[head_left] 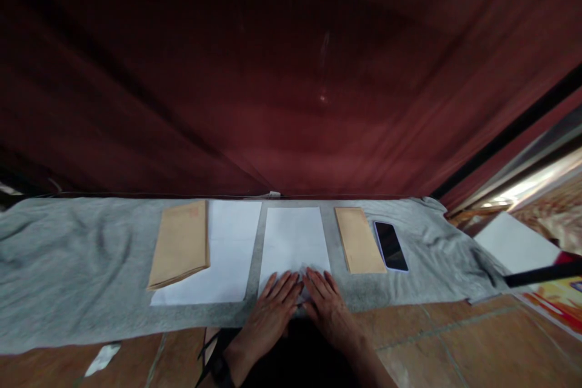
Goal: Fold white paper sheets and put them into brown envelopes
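A white sheet of paper (294,233) lies on the grey cloth right in front of me. My left hand (276,303) rests flat on its near left part, fingers stretched forward. Beside it my right hand (325,300) lies flat on the near right part, its fingers spread a little. The fingertips of both hands come close together at the middle of the sheet, where the paper looks slightly raised or creased. The sheet's near edge is partly hidden under the hands. Neither hand grips anything that I can see.
Brown envelopes (179,242) overlap white paper (231,254) on the left. To the right lie more brown envelopes (359,239) and a phone (391,247). Grey cloth (100,254) covers the surface, with a dark red panel (291,103) behind. A white scrap (102,359) is on the tiled floor.
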Motion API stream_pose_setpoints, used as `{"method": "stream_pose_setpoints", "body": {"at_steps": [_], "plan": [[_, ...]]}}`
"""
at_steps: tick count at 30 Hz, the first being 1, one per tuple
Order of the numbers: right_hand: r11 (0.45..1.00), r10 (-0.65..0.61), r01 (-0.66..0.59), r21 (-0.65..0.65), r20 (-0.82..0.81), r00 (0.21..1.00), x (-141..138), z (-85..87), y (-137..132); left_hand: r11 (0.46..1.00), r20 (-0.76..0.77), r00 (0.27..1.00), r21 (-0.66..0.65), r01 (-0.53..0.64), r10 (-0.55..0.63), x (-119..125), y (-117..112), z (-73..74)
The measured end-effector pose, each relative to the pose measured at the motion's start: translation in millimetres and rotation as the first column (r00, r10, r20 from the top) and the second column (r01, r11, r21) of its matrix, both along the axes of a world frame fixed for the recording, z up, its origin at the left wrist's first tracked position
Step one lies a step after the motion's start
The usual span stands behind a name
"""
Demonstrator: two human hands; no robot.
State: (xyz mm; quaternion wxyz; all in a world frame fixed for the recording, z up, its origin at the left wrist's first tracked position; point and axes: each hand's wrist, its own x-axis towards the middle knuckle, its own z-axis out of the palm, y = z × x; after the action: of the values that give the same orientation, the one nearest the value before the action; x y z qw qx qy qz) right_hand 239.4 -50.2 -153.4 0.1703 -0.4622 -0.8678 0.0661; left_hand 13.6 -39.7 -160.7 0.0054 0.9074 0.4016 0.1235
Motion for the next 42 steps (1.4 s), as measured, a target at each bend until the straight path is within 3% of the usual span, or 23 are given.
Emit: {"method": "stream_pose_setpoints", "body": {"at_steps": [7,12,15,19,23,29,36,42], "plan": [[0.999,-0.038,0.037,-0.023,-0.042,0.998,3.3,0.3,18.6,0.999,0.097,0.995,-0.049,0.023,-0.018,-4.3,7.4,15.5],[0.998,-0.05,0.05,0.04,-0.004,0.999,7.7,-7.8,32.2,0.999,0.149,0.988,-0.046,-0.027,0.034,18.2,34.8,21.7],[0.994,-0.061,0.061,0.09,-0.002,0.998,4.1,-12.2,32.2,0.999,0.146,0.989,-0.026,-0.024,0.028,37.7,61.6,11.9],[0.989,-0.069,0.069,0.132,-0.005,0.998,1.8,-13.9,31.3,0.991,0.127,0.983,0.003,-0.136,0.135,49.1,92.3,-9.3],[0.99,-0.061,0.059,0.131,0.01,0.998,3.0,-14.3,31.9,0.962,0.154,0.952,0.025,-0.272,0.265,39.2,109.5,-23.2],[0.995,-0.089,0.092,0.05,-0.045,0.995,7.4,-20.3,36.0,0.903,0.143,0.894,0.008,-0.43,0.424,12.4,113.6,-28.9],[0.982,-0.184,0.187,0.008,-0.157,0.97,-21.5,-12.6,99.8,0.89,0.14,0.883,0.027,-0.455,0.447,7.6,109.4,-30.8],[0.971,-0.217,0.22,0.093,-0.042,0.975,-47.5,-25.9,156.1,0.887,0.112,0.886,0.059,-0.458,0.45,7.9,110.5,-29.5]]}}
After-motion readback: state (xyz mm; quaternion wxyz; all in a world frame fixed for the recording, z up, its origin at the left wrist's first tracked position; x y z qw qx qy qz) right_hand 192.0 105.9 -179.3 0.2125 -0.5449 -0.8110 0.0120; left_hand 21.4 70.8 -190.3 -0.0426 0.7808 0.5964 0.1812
